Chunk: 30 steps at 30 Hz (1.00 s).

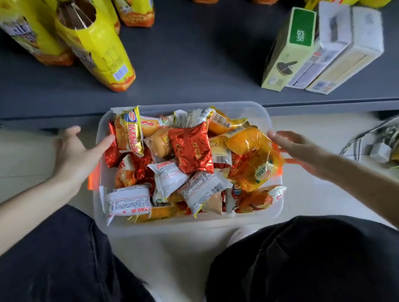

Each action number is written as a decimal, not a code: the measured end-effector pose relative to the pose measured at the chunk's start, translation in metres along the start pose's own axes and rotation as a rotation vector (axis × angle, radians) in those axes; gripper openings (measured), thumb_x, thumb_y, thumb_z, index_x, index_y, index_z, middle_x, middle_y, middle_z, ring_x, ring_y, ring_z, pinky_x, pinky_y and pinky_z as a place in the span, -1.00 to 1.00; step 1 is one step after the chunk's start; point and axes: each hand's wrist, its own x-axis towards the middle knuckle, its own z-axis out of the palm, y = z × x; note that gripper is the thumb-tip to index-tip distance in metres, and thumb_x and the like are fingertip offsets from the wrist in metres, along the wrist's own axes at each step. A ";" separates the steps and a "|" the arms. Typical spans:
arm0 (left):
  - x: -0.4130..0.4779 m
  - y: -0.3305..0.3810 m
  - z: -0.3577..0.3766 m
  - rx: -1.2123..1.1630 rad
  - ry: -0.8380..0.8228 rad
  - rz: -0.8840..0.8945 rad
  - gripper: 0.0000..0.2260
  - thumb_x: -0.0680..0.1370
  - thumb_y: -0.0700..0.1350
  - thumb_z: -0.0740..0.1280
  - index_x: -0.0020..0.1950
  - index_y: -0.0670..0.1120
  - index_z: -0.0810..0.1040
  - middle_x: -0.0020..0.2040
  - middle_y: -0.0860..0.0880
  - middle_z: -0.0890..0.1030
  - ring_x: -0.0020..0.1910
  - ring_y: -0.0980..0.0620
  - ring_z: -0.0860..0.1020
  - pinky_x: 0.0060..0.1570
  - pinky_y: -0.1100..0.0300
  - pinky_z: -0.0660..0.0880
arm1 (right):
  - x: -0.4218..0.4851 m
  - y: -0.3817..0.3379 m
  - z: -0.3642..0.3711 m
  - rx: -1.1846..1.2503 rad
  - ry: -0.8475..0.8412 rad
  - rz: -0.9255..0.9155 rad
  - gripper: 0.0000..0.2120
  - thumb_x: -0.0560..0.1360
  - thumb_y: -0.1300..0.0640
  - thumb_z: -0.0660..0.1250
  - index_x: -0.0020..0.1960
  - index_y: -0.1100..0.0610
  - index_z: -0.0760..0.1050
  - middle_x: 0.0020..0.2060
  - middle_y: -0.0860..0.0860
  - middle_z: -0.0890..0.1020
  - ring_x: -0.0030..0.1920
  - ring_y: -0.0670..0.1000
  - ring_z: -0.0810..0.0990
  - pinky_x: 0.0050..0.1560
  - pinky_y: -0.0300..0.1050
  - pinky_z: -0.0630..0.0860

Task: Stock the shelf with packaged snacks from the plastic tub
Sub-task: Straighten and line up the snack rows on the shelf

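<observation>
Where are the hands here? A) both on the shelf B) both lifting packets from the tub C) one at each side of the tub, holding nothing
C: the left hand is at the left rim of the plastic tub, the right hand at its right rim, fingers straight, no packet held.

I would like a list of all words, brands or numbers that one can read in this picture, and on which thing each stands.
"ICE": on the yellow bottle at the back of the shelf.
Green box: white letters on its green panel, too blurred to read.
Red snack pack: gold script, not readable.
White snack pack: red print and barcode, too small to read.
</observation>
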 end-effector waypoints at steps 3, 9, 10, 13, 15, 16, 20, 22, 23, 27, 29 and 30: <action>-0.008 0.014 0.012 0.120 0.127 0.586 -0.49 0.49 -0.06 0.43 0.37 -0.14 0.36 0.28 -0.20 0.36 0.26 -0.06 0.44 0.25 0.25 0.29 | -0.001 -0.006 -0.008 -0.231 0.234 -0.384 -0.11 0.26 -0.30 0.35 0.50 -0.03 0.19 0.40 0.04 0.32 0.36 0.03 0.32 0.37 0.09 0.33; -0.077 0.091 0.071 0.262 -0.283 1.025 -0.45 0.49 0.21 0.34 0.40 -0.03 0.39 0.30 0.04 0.41 0.19 0.10 0.45 0.07 0.27 0.35 | 0.001 -0.024 -0.003 -0.408 0.075 -0.565 -0.31 0.26 -0.25 0.40 0.34 -0.16 0.30 0.30 -0.13 0.40 0.33 -0.06 0.36 0.36 -0.01 0.35; -0.078 0.099 0.079 0.342 -0.304 1.042 -0.43 0.48 0.21 0.34 0.44 0.02 0.35 0.34 0.07 0.39 0.23 0.08 0.44 0.08 0.26 0.34 | 0.002 -0.026 -0.002 -0.412 0.034 -0.546 -0.33 0.27 -0.18 0.40 0.34 -0.15 0.31 0.29 -0.13 0.41 0.33 -0.07 0.37 0.36 -0.04 0.34; -0.070 0.114 0.097 0.489 -0.438 1.013 -0.35 0.45 0.25 0.36 0.48 0.13 0.26 0.40 0.11 0.37 0.32 0.00 0.40 0.20 0.12 0.36 | 0.004 -0.032 0.000 -0.362 -0.047 -0.483 -0.36 0.26 -0.16 0.38 0.32 -0.11 0.36 0.27 -0.08 0.48 0.31 -0.03 0.43 0.33 -0.05 0.40; -0.066 0.116 0.105 0.577 -0.494 1.014 -0.31 0.41 0.27 0.39 0.48 0.17 0.26 0.40 0.11 0.37 0.33 -0.02 0.39 0.27 0.08 0.30 | 0.002 -0.032 0.000 -0.244 -0.056 -0.434 -0.44 0.28 -0.16 0.36 0.27 -0.15 0.38 0.24 -0.10 0.49 0.29 -0.04 0.45 0.27 -0.03 0.47; -0.065 0.115 0.109 0.623 -0.503 1.028 -0.31 0.41 0.27 0.40 0.48 0.18 0.26 0.40 0.12 0.37 0.33 -0.03 0.37 0.30 0.10 0.24 | 0.002 -0.030 -0.001 -0.180 -0.042 -0.424 -0.44 0.29 -0.17 0.35 0.28 -0.15 0.38 0.24 -0.11 0.49 0.29 -0.05 0.46 0.24 -0.03 0.49; -0.061 0.108 0.123 0.667 -0.436 1.080 -0.38 0.44 0.19 0.41 0.47 0.17 0.30 0.39 0.10 0.40 0.36 -0.03 0.31 0.35 0.16 0.06 | -0.002 -0.018 -0.010 -0.046 0.040 -0.430 -0.10 0.12 -0.49 0.39 0.35 -0.06 0.41 0.23 -0.18 0.52 0.18 -0.21 0.52 0.06 -0.31 0.53; -0.056 0.105 0.128 0.646 -0.394 1.104 -0.42 0.46 0.14 0.42 0.45 0.14 0.34 0.37 0.07 0.44 0.35 -0.05 0.35 0.40 0.10 0.06 | -0.005 -0.009 -0.015 -0.032 0.061 -0.430 -0.04 0.06 -0.52 0.40 0.32 -0.01 0.43 0.21 -0.17 0.55 0.15 -0.19 0.57 0.04 -0.31 0.54; -0.053 0.103 0.131 0.622 -0.376 1.118 -0.44 0.46 0.12 0.42 0.44 0.13 0.37 0.36 0.06 0.46 0.34 -0.06 0.38 0.40 0.08 0.09 | -0.007 -0.004 -0.017 -0.026 0.063 -0.427 -0.05 0.07 -0.50 0.41 0.30 0.01 0.45 0.19 -0.13 0.58 0.13 -0.15 0.59 0.06 -0.26 0.55; -0.043 0.098 0.133 0.448 -0.359 1.101 -0.54 0.50 0.08 0.38 0.40 0.08 0.45 0.29 0.03 0.54 0.32 -0.11 0.39 0.36 0.07 0.19 | -0.011 0.009 -0.016 -0.008 0.121 -0.414 -0.21 0.14 -0.40 0.45 0.19 0.09 0.50 0.08 0.00 0.62 0.06 -0.04 0.62 0.03 -0.15 0.59; -0.038 0.097 0.131 0.338 -0.353 1.104 -0.57 0.51 0.06 0.37 0.37 0.06 0.48 0.23 0.03 0.59 0.27 -0.11 0.44 0.30 0.07 0.28 | -0.012 0.010 -0.015 0.015 0.177 -0.402 -0.40 0.22 -0.22 0.46 0.10 0.13 0.49 0.01 0.05 0.61 0.01 0.02 0.61 -0.02 -0.15 0.59; -0.036 0.097 0.129 0.293 -0.341 1.118 -0.59 0.52 0.06 0.37 0.36 0.05 0.50 0.18 0.03 0.61 0.23 -0.10 0.47 0.26 0.08 0.33 | -0.012 0.010 -0.015 0.020 0.186 -0.385 -0.49 0.23 -0.13 0.45 0.06 0.13 0.50 -0.03 0.06 0.62 -0.03 0.03 0.61 -0.05 -0.17 0.60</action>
